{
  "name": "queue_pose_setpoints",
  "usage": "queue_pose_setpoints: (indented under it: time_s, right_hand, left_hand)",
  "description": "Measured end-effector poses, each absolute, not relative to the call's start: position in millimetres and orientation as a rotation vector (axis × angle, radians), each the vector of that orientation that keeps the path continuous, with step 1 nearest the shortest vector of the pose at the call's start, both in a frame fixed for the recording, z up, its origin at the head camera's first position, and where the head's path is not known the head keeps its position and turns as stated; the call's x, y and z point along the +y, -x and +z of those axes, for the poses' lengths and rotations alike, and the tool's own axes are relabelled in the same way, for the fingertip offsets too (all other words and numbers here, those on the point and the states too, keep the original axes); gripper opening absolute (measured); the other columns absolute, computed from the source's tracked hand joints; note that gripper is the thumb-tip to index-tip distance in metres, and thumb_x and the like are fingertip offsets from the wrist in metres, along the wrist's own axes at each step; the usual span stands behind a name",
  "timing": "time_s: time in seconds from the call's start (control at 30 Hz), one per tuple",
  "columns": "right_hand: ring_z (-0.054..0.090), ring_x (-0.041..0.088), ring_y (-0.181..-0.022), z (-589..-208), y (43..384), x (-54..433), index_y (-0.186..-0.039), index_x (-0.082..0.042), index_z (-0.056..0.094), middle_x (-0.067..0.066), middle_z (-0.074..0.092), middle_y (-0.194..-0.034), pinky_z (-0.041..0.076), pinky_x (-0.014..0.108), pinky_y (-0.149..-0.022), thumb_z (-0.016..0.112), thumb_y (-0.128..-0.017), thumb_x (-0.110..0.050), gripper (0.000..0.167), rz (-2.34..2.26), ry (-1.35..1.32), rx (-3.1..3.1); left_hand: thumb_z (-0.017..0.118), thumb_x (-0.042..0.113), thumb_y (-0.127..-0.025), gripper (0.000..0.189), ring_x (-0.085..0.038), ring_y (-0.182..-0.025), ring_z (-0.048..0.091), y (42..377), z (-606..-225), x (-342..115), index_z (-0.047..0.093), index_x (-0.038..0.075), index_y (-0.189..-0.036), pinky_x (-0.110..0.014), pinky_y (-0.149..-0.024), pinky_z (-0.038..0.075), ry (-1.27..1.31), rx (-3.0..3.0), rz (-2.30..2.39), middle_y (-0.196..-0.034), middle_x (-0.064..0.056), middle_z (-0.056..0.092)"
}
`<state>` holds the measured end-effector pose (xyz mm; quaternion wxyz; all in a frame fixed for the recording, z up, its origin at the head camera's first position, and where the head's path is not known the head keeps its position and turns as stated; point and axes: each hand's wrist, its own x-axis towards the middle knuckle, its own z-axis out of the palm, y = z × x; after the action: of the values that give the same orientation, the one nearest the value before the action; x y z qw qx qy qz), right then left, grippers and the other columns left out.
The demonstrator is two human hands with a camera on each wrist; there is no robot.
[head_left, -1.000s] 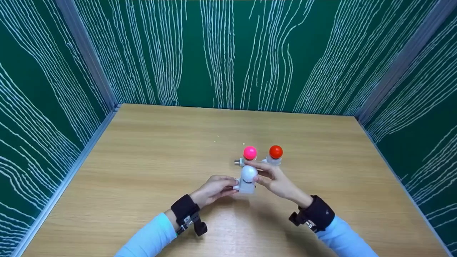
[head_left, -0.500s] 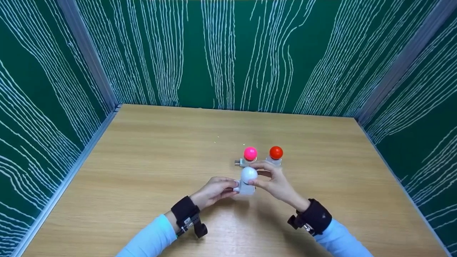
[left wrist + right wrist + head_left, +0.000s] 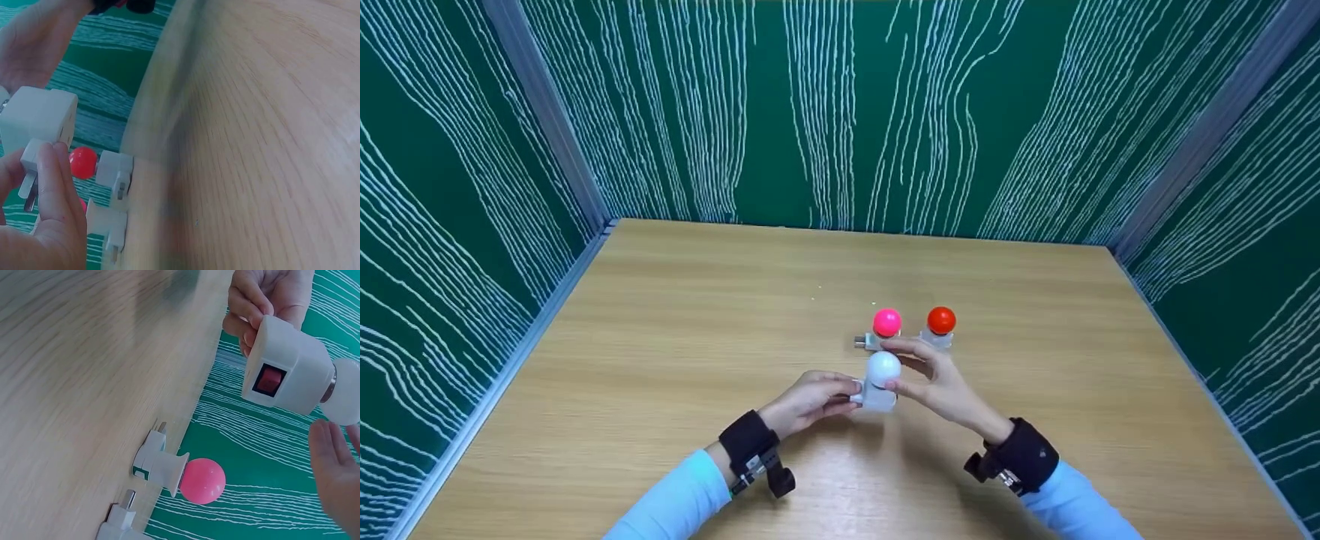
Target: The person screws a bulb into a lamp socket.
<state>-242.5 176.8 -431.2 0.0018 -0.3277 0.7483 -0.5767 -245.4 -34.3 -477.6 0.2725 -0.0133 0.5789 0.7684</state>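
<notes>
A white light bulb (image 3: 883, 366) sits in a white plug-in lamp socket (image 3: 877, 400), held upright above the table. My left hand (image 3: 814, 397) pinches the socket's plug end between thumb and fingers; metal prongs (image 3: 28, 193) stick out past them in the left wrist view. On the socket's side, the right wrist view shows a red rocker switch (image 3: 269, 379). My right hand (image 3: 941, 381) has its thumb at the bulb's lower right and its fingers around the far side. Only part of the bulb shows in the right wrist view.
Just beyond the hands, a pink bulb (image 3: 886, 322) and a red bulb (image 3: 941, 320) stand on the wooden table (image 3: 720, 300), each in a white plug-in socket. Green walls (image 3: 765, 112) with white wavy lines enclose the back and sides.
My right thumb moves left across the bulb's base, then back to the right, with the fingers shifting slightly around it. The left hand and socket stay nearly still.
</notes>
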Motion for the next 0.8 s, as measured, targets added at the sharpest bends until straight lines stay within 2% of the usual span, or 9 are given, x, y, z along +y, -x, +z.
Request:
queue_pose_setpoints:
  time_s: [0.13,0.33,0.4,0.5,0.63,0.8]
  right_hand:
    - [0.046,0.008,-0.122,-429.7,243.4,180.2,-0.13,0.005,0.045,0.026,0.046,-0.132,0.039,0.018,-0.105,0.06,-0.086,-0.004,0.047,-1.757,1.057,2.28]
    - [0.041,0.014,-0.127,-430.3,249.2,180.0,-0.134,0.001,0.042,0.02,0.041,-0.14,0.036,0.036,-0.109,0.055,-0.091,-0.01,0.047,-1.683,1.0,2.218]
    - [0.042,0.016,-0.127,-431.4,251.1,179.6,-0.134,0.002,0.042,0.02,0.041,-0.139,0.036,0.039,-0.109,0.055,-0.091,-0.01,0.047,-1.684,0.982,2.211]
    - [0.043,0.021,-0.126,-432.3,252.8,179.8,-0.134,0.004,0.041,0.024,0.04,-0.138,0.038,0.036,-0.108,0.054,-0.09,-0.008,0.047,-1.696,0.96,2.212]
    - [0.042,0.029,-0.126,-431.2,253.8,179.7,-0.134,0.002,0.041,0.022,0.04,-0.139,0.039,0.033,-0.108,0.055,-0.09,-0.009,0.047,-1.708,0.917,2.209]
    - [0.042,0.034,-0.125,-432.3,254.2,180.3,-0.134,0.001,0.042,0.019,0.042,-0.139,0.041,0.03,-0.106,0.056,-0.09,-0.008,0.047,-1.73,0.879,2.243]
  left_hand:
    - [0.059,0.0,-0.084,0.025,-0.011,-0.073,0.064,246.6,-477.8,-33.6,0.058,-0.012,-0.106,-0.016,-0.071,0.058,0.037,1.545,2.068,-0.088,-0.009,0.064]
    - [0.058,0.0,-0.085,0.031,-0.011,-0.073,0.064,251.2,-479.1,-36.1,0.054,-0.014,-0.112,-0.016,-0.073,0.057,0.066,1.543,2.082,-0.092,-0.01,0.063]
    - [0.059,0.0,-0.085,0.032,-0.012,-0.074,0.064,252.9,-479.3,-36.4,0.054,-0.013,-0.113,-0.017,-0.074,0.057,0.078,1.545,2.082,-0.094,-0.011,0.062]
    - [0.059,0.001,-0.085,0.032,-0.013,-0.077,0.064,255.3,-479.7,-35.8,0.054,-0.013,-0.113,-0.018,-0.077,0.057,0.068,1.551,2.068,-0.099,-0.013,0.063]
    - [0.059,0.003,-0.085,0.033,-0.014,-0.078,0.064,257.9,-480.0,-34.7,0.053,-0.013,-0.114,-0.019,-0.078,0.057,0.066,1.558,2.062,-0.102,-0.015,0.063]
    - [0.059,0.002,-0.085,0.034,-0.014,-0.079,0.064,260.6,-479.8,-31.6,0.053,-0.013,-0.114,-0.019,-0.078,0.057,0.072,1.546,2.066,-0.1,-0.014,0.063]
